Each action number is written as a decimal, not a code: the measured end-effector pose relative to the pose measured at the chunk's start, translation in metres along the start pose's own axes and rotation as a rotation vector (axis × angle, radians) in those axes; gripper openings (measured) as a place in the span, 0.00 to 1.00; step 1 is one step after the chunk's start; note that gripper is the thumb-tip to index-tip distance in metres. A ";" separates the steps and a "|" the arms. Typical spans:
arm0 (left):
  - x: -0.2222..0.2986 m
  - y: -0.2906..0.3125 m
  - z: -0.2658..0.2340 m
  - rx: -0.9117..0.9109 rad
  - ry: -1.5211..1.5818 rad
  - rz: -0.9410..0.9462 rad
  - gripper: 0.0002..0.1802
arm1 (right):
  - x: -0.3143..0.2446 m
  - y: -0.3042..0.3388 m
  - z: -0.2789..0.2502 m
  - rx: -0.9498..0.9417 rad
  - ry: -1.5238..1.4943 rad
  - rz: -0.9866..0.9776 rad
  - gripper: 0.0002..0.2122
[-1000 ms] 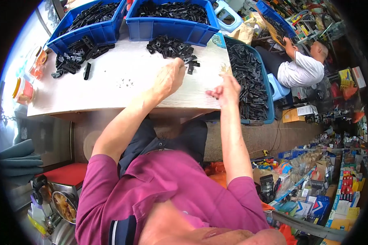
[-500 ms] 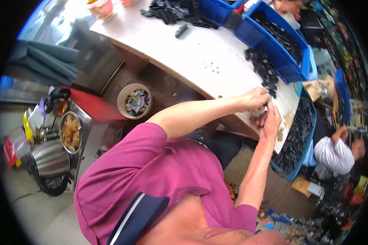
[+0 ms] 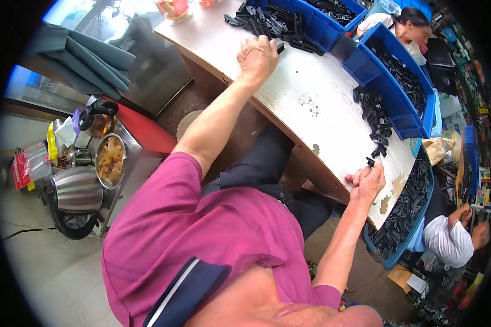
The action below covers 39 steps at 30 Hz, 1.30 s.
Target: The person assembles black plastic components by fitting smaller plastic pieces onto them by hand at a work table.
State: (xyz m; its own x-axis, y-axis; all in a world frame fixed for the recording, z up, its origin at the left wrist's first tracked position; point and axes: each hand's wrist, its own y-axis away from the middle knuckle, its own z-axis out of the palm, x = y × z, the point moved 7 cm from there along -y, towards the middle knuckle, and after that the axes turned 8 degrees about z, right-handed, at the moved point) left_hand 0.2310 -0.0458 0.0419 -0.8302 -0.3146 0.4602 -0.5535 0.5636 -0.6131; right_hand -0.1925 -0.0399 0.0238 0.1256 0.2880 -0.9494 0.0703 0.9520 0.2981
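My left hand reaches over the far left of the white table, fingers curled down beside the heap of black plastic parts. The end of one black plastic part sticks out at its fingertips; the hand hides the rest. Close to the table's right corner, my right hand pinches a small black plastic part between thumb and fingers. Just beyond it, a row of similar black pieces runs along a blue bin.
Another blue bin stands at the back. A teal tub full of black parts sits off the right edge. A co-worker is behind the bins. Left are a metal kettle, a bowl of food and a pail.
My left hand has left my right hand and swung to the far left, onto a loose part by the heap. The right hand remains near the table corner. The view has shifted.
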 end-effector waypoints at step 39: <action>0.235 0.185 0.001 -0.477 1.063 0.260 0.11 | 0.006 0.014 0.001 0.212 -0.046 -0.220 0.14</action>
State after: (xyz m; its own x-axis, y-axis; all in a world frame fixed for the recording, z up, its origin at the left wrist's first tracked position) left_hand -0.0667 -0.0164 0.0358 -0.3183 0.5140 0.7966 -0.1100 0.8146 -0.5695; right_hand -0.1895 -0.0246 0.0221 0.1293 0.0681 -0.9893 0.3047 0.9467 0.1050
